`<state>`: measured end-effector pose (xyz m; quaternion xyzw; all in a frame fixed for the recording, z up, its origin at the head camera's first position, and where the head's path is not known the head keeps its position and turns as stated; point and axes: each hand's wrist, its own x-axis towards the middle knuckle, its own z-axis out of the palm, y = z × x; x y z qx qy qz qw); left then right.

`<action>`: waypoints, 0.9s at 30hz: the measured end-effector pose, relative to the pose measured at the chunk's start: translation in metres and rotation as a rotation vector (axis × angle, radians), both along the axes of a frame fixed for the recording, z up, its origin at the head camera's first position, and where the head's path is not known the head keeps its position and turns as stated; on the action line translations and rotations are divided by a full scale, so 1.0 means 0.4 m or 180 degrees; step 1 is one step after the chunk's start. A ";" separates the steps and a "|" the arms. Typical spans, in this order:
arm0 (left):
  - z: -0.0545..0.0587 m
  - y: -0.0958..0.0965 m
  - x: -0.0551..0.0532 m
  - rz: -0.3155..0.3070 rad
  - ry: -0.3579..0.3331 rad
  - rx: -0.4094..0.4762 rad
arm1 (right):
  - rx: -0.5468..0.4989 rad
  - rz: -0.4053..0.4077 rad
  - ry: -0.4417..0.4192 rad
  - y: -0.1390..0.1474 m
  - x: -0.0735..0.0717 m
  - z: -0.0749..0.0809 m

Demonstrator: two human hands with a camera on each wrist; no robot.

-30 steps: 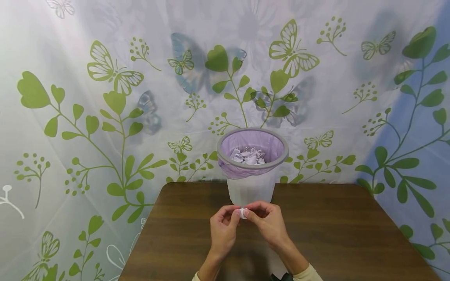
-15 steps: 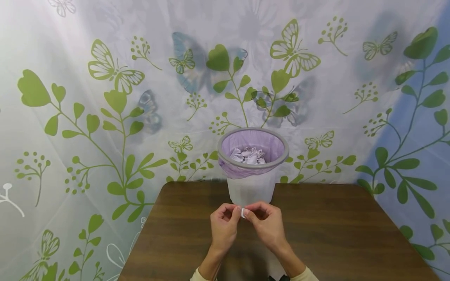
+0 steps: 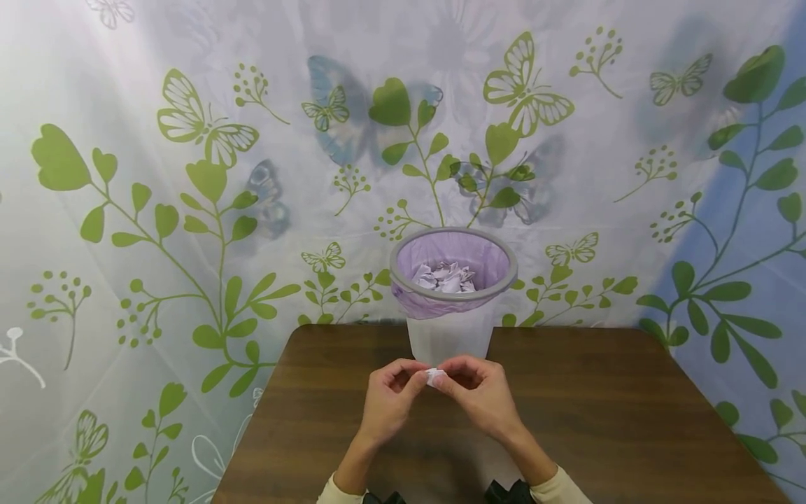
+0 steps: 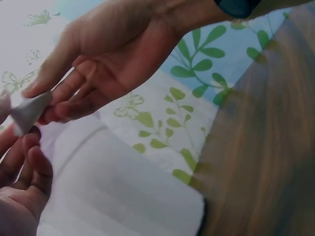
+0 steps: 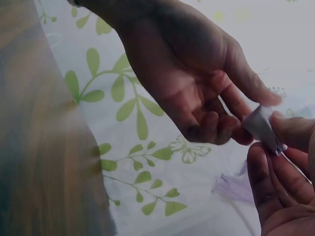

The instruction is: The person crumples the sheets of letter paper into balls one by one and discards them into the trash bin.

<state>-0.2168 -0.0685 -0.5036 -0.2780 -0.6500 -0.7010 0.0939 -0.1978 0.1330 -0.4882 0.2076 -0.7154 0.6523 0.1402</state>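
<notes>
A small folded piece of white paper [image 3: 433,378] is pinched between both hands, just in front of the bin. My left hand [image 3: 385,399] grips its left end with thumb and fingertips. At the opposite end, the thumb and fingers of my right hand [image 3: 483,400] hold it. The wrist views show the paper [image 4: 32,112] as a short, creased, wedge-like piece, partly covered by fingertips. Behind the hands stands a white waste bin [image 3: 450,332] with a grey rim and a purple liner [image 3: 412,302]. Crumpled white paper pieces [image 3: 446,278] lie inside it.
The bin stands at the far edge of a dark brown wooden table [image 3: 598,406]. A curtain [image 3: 352,217] with green leaves and butterflies hangs behind and at both sides. Dark wrist mounts [image 3: 508,492] show near the sleeves.
The left hand has shifted slightly left with its forearm angled farther out. The paper has turned between the fingertips, and both hands still hold it.
</notes>
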 end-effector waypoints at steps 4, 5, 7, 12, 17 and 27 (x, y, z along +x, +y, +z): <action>0.025 -0.026 -0.008 -0.0219 0.0270 -0.0234 | 0.0107 0.0112 0.0147 0.013 -0.002 0.014; 0.032 -0.032 -0.011 -0.0274 0.0318 -0.0288 | 0.0136 0.0142 0.0199 0.016 -0.003 0.019; 0.048 -0.043 -0.017 -0.0356 0.0419 -0.0420 | 0.0181 0.0213 0.0275 0.022 -0.004 0.030; 0.102 -0.060 -0.036 -0.0419 0.0596 -0.0754 | 0.0286 0.0280 0.0496 0.037 -0.013 0.061; 0.159 -0.063 -0.058 -0.0314 0.0946 -0.1055 | 0.0399 0.0170 0.0813 0.052 -0.031 0.092; 0.244 -0.049 -0.084 -0.0024 0.1450 -0.1518 | 0.0607 0.0006 0.1200 0.072 -0.057 0.151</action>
